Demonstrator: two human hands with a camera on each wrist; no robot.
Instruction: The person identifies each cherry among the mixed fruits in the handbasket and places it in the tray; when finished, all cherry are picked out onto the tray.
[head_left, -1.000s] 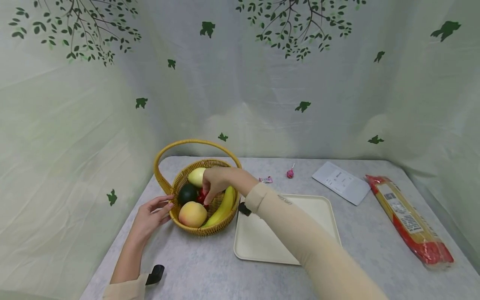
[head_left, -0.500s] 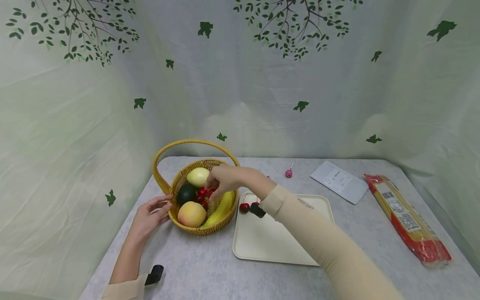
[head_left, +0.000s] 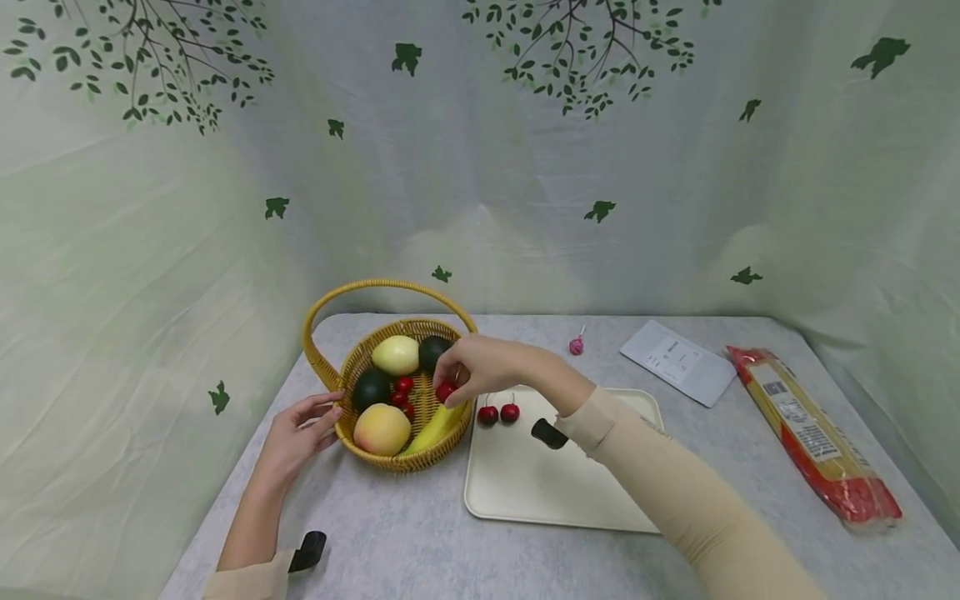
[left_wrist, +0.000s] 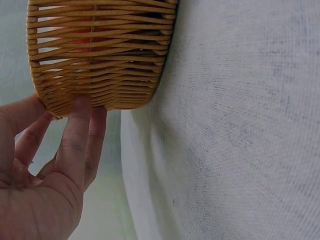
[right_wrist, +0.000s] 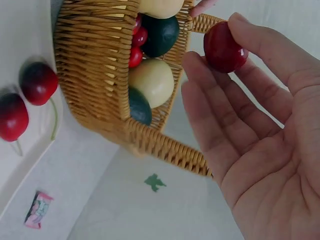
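Observation:
My right hand [head_left: 487, 367] pinches a dark red cherry [right_wrist: 225, 47] between thumb and fingertips, over the right side of a wicker basket [head_left: 429, 460]. My left hand [head_left: 300, 429] lies at the basket's left side, its fingertips touching the woven wall in the left wrist view. Inside the basket are a peach [head_left: 382, 430], a banana [head_left: 435, 431], a pale yellow fruit [head_left: 395, 355], two dark green fruits and several small red cherries [head_left: 401, 398]. Two stemmed cherries [head_left: 498, 413] rest at the near-basket corner of a cream tray [head_left: 540, 492].
The basket's tall handle [head_left: 390, 283] arches over its back. Behind the tray lies a lollipop [head_left: 576, 345]; a small pink wrapped candy [right_wrist: 38, 210] shows in the right wrist view. A white packet [head_left: 678, 362] and a bag of noodles [head_left: 817, 433] lie at the right.
My right hand has come up and right from among the fruit, now with a cherry in its pinch. Its arm has uncovered the tray's two cherries and a dark green fruit. My left hand stays put.

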